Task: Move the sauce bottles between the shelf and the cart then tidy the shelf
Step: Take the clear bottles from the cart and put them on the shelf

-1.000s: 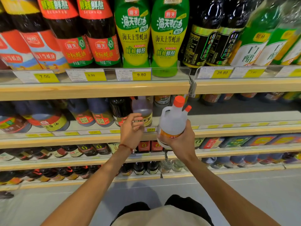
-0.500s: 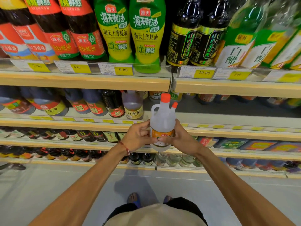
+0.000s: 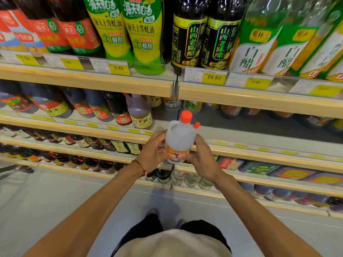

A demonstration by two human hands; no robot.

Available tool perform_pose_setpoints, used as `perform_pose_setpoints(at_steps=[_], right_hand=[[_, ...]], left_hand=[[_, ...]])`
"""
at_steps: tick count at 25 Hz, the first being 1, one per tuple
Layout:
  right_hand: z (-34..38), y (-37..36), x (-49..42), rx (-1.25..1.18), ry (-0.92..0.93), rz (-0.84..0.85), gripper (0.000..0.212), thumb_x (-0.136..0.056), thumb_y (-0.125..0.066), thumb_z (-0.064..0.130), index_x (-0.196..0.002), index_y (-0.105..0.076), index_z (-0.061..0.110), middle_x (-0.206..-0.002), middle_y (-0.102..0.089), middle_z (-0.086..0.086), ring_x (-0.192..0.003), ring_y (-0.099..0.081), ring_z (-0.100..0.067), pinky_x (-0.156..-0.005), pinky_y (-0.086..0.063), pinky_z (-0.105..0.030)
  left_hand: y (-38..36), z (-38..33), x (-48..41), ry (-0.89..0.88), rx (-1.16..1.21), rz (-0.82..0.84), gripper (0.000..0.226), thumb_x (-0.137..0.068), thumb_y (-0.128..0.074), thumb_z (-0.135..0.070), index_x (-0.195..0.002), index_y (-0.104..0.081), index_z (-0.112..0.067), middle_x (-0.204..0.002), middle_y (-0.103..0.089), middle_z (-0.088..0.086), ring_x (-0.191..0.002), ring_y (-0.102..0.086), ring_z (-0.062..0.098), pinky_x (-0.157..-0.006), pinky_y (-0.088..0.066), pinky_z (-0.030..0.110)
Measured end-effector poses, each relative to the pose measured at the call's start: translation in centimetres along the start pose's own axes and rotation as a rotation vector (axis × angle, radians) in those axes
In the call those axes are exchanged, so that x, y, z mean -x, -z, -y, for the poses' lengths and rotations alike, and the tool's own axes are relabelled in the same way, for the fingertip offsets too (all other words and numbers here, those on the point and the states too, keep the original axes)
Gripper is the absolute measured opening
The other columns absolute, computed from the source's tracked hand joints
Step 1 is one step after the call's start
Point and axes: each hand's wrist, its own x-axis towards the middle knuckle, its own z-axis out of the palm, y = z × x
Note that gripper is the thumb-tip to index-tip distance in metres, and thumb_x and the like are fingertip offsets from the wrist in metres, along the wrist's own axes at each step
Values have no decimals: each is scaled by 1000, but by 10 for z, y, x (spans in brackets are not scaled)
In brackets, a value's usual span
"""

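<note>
A clear vinegar jug (image 3: 179,138) with two orange caps and an orange label is held upright in front of the second shelf (image 3: 259,134). My left hand (image 3: 154,153) grips its lower left side and my right hand (image 3: 201,160) grips its lower right side. Right behind the jug the second shelf shows a bare stretch of board. A similar jug of yellowish vinegar (image 3: 139,112) stands on that shelf to the left.
The top shelf (image 3: 89,80) carries oyster sauce, dark vinegar and white vinegar bottles behind price tags. Lower shelves (image 3: 259,180) hold rows of small dark bottles and boxes. A dark cart part (image 3: 11,168) shows at the left edge over the grey floor.
My left hand left the shelf edge and joined the right hand on the jug. The jug came slightly lower and toward me, and my view shifted right along the shelves.
</note>
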Motion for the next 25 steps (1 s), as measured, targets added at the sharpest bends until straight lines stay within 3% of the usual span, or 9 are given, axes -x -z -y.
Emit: perform_pose_setpoints(at_steps=[4, 8, 11, 14, 16, 17, 20, 25], right_hand=[[3, -4, -17, 116, 138, -160, 68, -93, -77, 13, -149, -39, 17, -136, -43, -2, -124, -41, 6, -99, -36, -7], [0, -13, -46, 117, 241, -248, 62, -93, -73, 5, -145, -42, 19, -135, -40, 3, -127, -45, -3, -100, -41, -10], [-18, -23, -76, 151, 270, -320, 54, -92, -73, 5, -137, -47, 18, -126, -43, 2, -118, -47, 1, -97, -44, -14], [-33, -30, -102, 202, 246, -366, 38, -92, -73, 8, -124, -53, 12, -112, -48, -3, -97, -44, 2, -82, -39, -7], [-44, -33, -122, 225, 206, -378, 37, -88, -78, 11, -118, -57, 10, -109, -55, -4, -95, -43, -4, -80, -39, -7], [-49, -35, -131, 216, 181, -372, 39, -85, -81, 15, -116, -59, 9, -109, -59, -4, -98, -48, -8, -83, -43, -11], [-56, -42, -148, 194, 170, -378, 46, -82, -85, 30, -116, -59, 11, -109, -68, -9, -105, -63, -28, -86, -57, -47], [-50, -47, -154, 250, 187, -410, 48, -88, -82, 35, -110, -63, -3, -92, -72, -17, -84, -67, -32, -76, -57, -51]], left_hand=[[3, 2, -18, -169, -237, -157, 73, -77, -81, -9, -141, -47, -13, -127, -44, -1, -122, -48, 14, -105, -47, 34], [7, 19, -39, -335, -424, -283, 64, -91, -64, -4, -149, -36, -9, -138, -41, 6, -131, -44, 18, -109, -41, 31], [13, 38, -63, -361, -491, -341, 62, -95, -55, -1, -151, -29, -7, -149, -37, 9, -139, -37, 19, -113, -35, 32], [18, 51, -87, -355, -460, -363, 57, -96, -50, -1, -149, -30, -8, -146, -40, 9, -135, -40, 21, -111, -36, 32], [21, 60, -99, -377, -475, -382, 50, -93, -50, 3, -141, -37, -4, -133, -47, 12, -122, -47, 22, -104, -42, 36], [23, 64, -105, -379, -484, -389, 43, -92, -51, 4, -133, -41, -2, -124, -49, 13, -114, -49, 24, -98, -46, 40], [25, 73, -115, -349, -504, -406, 40, -91, -52, 5, -129, -42, 0, -120, -51, 16, -111, -50, 25, -94, -44, 32], [31, 83, -124, -325, -508, -391, 51, -98, -47, -6, -146, -30, -8, -134, -48, 12, -125, -46, 25, -106, -41, 41]])
